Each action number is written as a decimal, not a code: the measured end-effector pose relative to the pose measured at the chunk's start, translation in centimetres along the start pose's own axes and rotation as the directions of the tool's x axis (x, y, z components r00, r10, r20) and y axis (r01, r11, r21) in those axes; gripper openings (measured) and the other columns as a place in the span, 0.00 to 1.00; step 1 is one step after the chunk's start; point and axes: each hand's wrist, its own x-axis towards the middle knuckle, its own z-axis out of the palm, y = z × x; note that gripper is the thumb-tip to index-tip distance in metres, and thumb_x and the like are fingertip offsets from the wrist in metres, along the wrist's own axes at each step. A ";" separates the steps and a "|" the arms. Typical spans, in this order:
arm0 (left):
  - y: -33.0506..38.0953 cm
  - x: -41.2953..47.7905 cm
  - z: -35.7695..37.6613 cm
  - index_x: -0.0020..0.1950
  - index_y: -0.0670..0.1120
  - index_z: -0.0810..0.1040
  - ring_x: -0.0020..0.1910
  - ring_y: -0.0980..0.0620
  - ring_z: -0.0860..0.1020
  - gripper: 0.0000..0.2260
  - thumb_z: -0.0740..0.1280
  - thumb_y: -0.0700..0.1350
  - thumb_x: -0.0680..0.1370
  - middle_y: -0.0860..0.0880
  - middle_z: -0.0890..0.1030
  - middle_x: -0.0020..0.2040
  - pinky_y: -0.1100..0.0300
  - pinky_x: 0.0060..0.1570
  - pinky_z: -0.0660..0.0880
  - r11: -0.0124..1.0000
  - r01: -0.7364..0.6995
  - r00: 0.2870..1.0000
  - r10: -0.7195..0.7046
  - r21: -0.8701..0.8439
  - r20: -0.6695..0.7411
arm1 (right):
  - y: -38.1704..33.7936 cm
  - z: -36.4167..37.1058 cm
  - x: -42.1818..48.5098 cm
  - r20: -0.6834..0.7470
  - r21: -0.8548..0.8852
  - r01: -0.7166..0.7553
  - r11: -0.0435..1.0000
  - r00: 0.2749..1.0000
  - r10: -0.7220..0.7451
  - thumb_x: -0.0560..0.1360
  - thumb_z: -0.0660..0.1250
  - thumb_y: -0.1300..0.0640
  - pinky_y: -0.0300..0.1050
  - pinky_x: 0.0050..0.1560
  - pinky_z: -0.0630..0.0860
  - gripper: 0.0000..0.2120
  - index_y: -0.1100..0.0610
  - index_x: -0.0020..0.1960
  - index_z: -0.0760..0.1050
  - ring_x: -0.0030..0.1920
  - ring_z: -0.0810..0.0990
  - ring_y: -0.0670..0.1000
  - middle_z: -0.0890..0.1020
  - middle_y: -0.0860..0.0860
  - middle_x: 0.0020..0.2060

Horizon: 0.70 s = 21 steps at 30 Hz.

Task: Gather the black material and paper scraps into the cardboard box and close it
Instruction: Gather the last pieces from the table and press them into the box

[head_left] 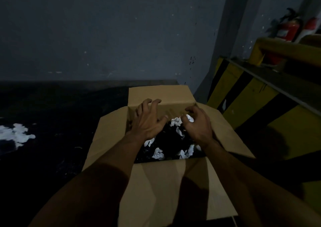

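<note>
An open cardboard box (165, 183) stands on the dark floor with all its flaps folded outward. Inside lies a heap of black material (171, 140) mixed with crumpled white paper scraps (158, 154). Both of my hands hover over the box's opening. My left hand (149, 120) has spread, loosely bent fingers near the far left corner and holds nothing. Over the right side, my right hand (198, 124) has loosely curled fingers just above a white scrap (175, 121); I see nothing gripped in it.
More white paper scraps (15, 134) lie on the dark floor at the far left. A grey wall rises behind the box. A yellow-and-black striped barrier (243, 94) stands close on the right, with red fire extinguishers (290, 30) behind it.
</note>
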 end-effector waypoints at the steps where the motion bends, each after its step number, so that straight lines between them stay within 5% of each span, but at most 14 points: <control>1: 0.2 -0.1 -0.2 0.72 0.53 0.59 0.69 0.43 0.61 0.29 0.56 0.61 0.73 0.45 0.61 0.71 0.45 0.67 0.59 1.000 0.010 1.000 -0.010 -0.006 -0.009 | -0.1 -0.1 0.0 0.002 -0.004 -0.002 1.000 1.000 0.002 0.70 0.67 0.48 0.44 0.51 0.73 0.16 0.51 0.57 0.77 0.55 0.77 0.50 0.79 0.49 0.54; 9: -1.8 -2.5 -3.9 0.66 0.47 0.69 0.61 0.44 0.70 0.25 0.59 0.55 0.72 0.45 0.71 0.62 0.48 0.58 0.70 1.000 0.020 0.994 -0.019 0.008 -0.104 | -3.0 1.6 0.0 0.045 -0.054 0.035 0.998 0.998 -0.032 0.71 0.65 0.46 0.45 0.49 0.73 0.16 0.47 0.57 0.75 0.55 0.76 0.53 0.78 0.51 0.57; 21: -14.8 -13.0 -16.3 0.65 0.46 0.70 0.61 0.43 0.71 0.20 0.63 0.54 0.77 0.42 0.72 0.62 0.47 0.61 0.70 0.940 0.310 0.914 -0.255 0.139 -0.317 | -17.0 13.5 -5.8 0.254 0.098 0.252 0.963 0.929 -0.269 0.74 0.65 0.45 0.46 0.51 0.74 0.17 0.49 0.60 0.74 0.55 0.76 0.53 0.76 0.50 0.57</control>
